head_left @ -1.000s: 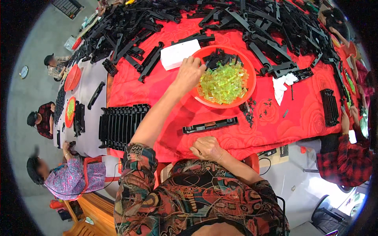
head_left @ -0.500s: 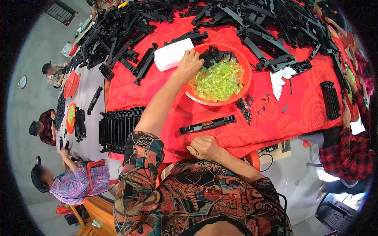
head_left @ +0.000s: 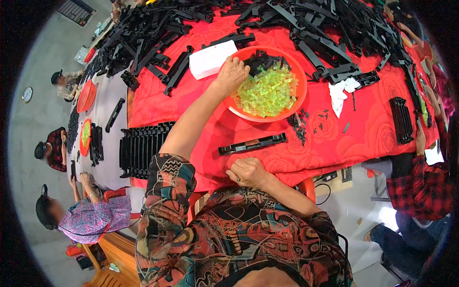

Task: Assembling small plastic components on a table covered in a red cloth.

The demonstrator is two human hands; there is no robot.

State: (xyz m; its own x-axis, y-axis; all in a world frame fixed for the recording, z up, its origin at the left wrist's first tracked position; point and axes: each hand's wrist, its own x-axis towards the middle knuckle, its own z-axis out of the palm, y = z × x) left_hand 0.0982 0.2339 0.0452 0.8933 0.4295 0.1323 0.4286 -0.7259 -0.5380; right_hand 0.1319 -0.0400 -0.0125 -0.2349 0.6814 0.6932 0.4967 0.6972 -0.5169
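Note:
My left hand [head_left: 233, 72] is at the left rim of a red plastic bowl [head_left: 302, 98], fingers bent and drawn together; whatever is in them is hidden. Translucent yellow-green plastic pieces [head_left: 267, 93] fill most of the bowl, with small black parts [head_left: 262, 61] heaped at its far side. My right hand [head_left: 247, 172] rests by the near table edge with curled fingers, and its palm is out of sight. Just beyond it lies a long black plastic housing [head_left: 252, 143] with a brownish strip in its middle. A white box [head_left: 213, 59] stands left of the bowl.
Black plastic housings [head_left: 325, 43] are piled along the far side of the red tablecloth [head_left: 334, 138]. A row of similar housings [head_left: 146, 149] lies at left. Crumpled white tissue [head_left: 338, 95] and tiny black bits [head_left: 299, 126] lie right of the bowl. Other people sit at both sides.
My left hand stays at the bowl's left rim, its fingers slightly shifted. The right hand has turned a little, still curled. The whole view has shifted slightly.

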